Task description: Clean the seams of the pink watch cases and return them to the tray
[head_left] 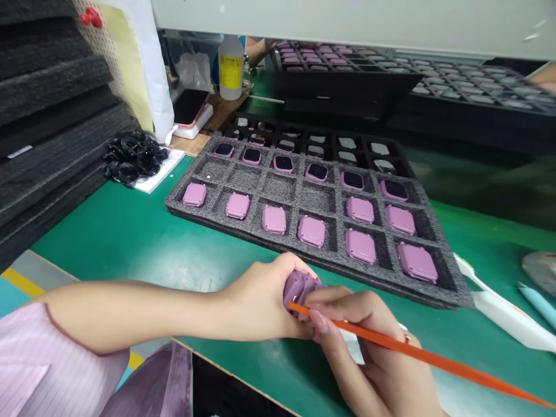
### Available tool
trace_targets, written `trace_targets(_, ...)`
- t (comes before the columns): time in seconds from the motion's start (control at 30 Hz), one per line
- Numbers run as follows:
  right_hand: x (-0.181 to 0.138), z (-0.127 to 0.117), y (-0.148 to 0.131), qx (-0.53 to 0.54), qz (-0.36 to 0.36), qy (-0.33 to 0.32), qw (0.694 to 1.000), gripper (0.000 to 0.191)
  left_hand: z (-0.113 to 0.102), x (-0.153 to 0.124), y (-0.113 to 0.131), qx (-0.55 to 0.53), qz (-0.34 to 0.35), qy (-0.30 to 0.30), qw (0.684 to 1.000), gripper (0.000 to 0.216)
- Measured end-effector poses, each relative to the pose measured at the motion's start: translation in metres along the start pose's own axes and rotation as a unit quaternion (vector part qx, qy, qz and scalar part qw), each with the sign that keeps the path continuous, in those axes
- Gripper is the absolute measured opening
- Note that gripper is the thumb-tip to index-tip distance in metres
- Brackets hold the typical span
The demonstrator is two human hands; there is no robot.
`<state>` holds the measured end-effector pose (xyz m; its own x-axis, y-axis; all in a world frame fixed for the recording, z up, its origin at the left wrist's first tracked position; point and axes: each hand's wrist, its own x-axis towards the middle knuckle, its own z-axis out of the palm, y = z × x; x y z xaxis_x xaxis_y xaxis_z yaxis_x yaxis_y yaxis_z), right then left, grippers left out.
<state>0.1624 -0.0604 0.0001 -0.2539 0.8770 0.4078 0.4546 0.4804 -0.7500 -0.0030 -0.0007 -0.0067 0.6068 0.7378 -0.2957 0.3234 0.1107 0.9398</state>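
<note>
My left hand is closed around a small purple watch case, held just above the green bench near its front edge. Between the thumb and fingers of my right hand is a thin orange stick. Its near tip meets the side of the purple piece, and its long end points to the lower right. My fingers hide much of the piece. Beyond both hands lies a grey foam tray with several purple watch cases, some back up, others showing dark screens.
Stacked black foam trays stand at left, beside a heap of black bands. A phone and a labelled bottle sit behind. To the right lie a white-handled brush and a light-blue pen-like tool. A glossy panel reflects the trays.
</note>
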Motion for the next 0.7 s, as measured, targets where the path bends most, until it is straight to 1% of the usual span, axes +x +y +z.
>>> trace_targets(0.07,0.001,0.0,-0.002,-0.015,-0.006,-0.014,1.0,0.01,0.0,0.0,-0.001,-0.002,0.004,-0.004,1.0,0.053)
trace_targets(0.2,0.001,0.0,-0.003,-0.032,-0.005,0.005,0.999,0.009,0.0,0.0,-0.001,-0.005,-0.02,0.004,1.0,0.055)
trace_targets(0.33,0.001,-0.001,-0.001,0.001,0.004,-0.017,1.0,0.011,0.0,0.0,0.001,-0.01,-0.01,0.0,1.0,0.055)
trace_targets(0.37,0.001,-0.003,0.0,0.015,0.013,-0.011,1.0,0.011,0.0,0.0,0.002,-0.005,-0.016,0.001,1.0,0.056)
trace_targets(0.4,0.002,-0.006,0.0,0.028,0.023,0.012,0.999,0.01,-0.001,0.0,0.003,0.0,-0.025,0.004,1.0,0.057)
trace_targets(0.43,0.003,-0.01,0.001,0.04,0.041,0.048,0.997,0.008,-0.001,-0.001,0.004,0.004,-0.033,0.007,0.999,0.058)
trace_targets(0.47,0.005,-0.016,0.001,0.051,0.069,0.1,0.991,0.007,-0.002,-0.001,0.005,0.007,-0.039,0.008,0.999,0.059)
trace_targets(0.53,0.007,-0.03,0.003,0.068,0.143,0.214,0.964,0.006,-0.004,-0.003,0.007,0.008,-0.042,0.002,0.999,0.06)
trace_targets(0.6,0.005,-0.048,0.007,0.074,0.201,0.307,0.927,0.014,-0.005,-0.003,0.009,0.008,-0.042,-0.008,0.999,0.059)
trace_targets(0.67,-0.001,-0.068,0.013,0.043,0.207,0.375,0.903,0.018,-0.007,-0.004,0.011,0.009,-0.045,-0.015,0.999,0.058)
trace_targets(0.7,-0.007,-0.077,0.017,0.002,0.207,0.394,0.896,0.017,-0.007,-0.004,0.011,0.01,-0.047,-0.017,0.999,0.058)
